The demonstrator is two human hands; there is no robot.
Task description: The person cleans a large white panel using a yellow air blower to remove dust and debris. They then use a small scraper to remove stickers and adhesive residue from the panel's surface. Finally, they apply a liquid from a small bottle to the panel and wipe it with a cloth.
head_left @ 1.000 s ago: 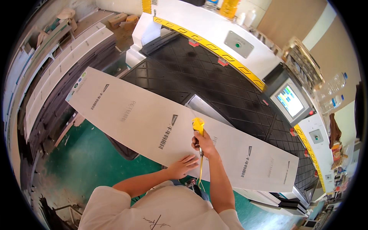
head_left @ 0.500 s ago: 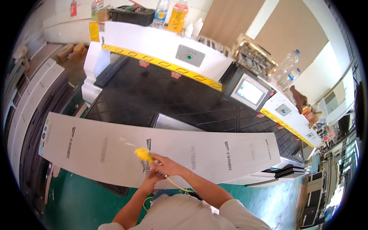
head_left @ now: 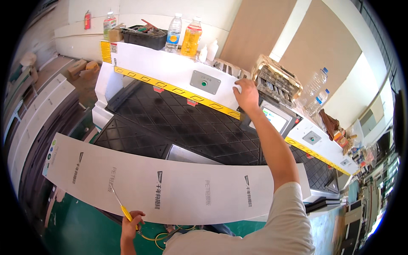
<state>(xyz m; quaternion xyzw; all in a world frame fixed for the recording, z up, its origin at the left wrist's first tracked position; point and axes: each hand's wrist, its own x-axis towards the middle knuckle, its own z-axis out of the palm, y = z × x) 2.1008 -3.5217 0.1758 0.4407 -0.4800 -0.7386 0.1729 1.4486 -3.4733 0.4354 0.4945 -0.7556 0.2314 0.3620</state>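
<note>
My left hand (head_left: 132,224), at the near edge of a long pale printed panel (head_left: 182,170), is closed round a yellow air blow gun (head_left: 126,213). The gun's thin metal nozzle slants up and left over the panel. A yellow hose (head_left: 148,238) loops below this hand. Stretched far forward, my right hand (head_left: 247,95) is at the top of the white machine beam (head_left: 170,63), left of the metal tool box (head_left: 278,80). Its fingers are curled, and a small white thing shows at them; what it is I cannot make out.
Under the beam lies a black ribbed machine bed (head_left: 204,136). A touch screen (head_left: 274,121) stands below my right forearm. Along the beam's top are a black tool tray (head_left: 144,37), a water bottle (head_left: 174,34) and a yellow drink bottle (head_left: 191,38). More panels (head_left: 38,123) are at left.
My hands, together over the panel before, have parted. The left moved down and left with the blow gun; the right reached forward to the beam's top.
</note>
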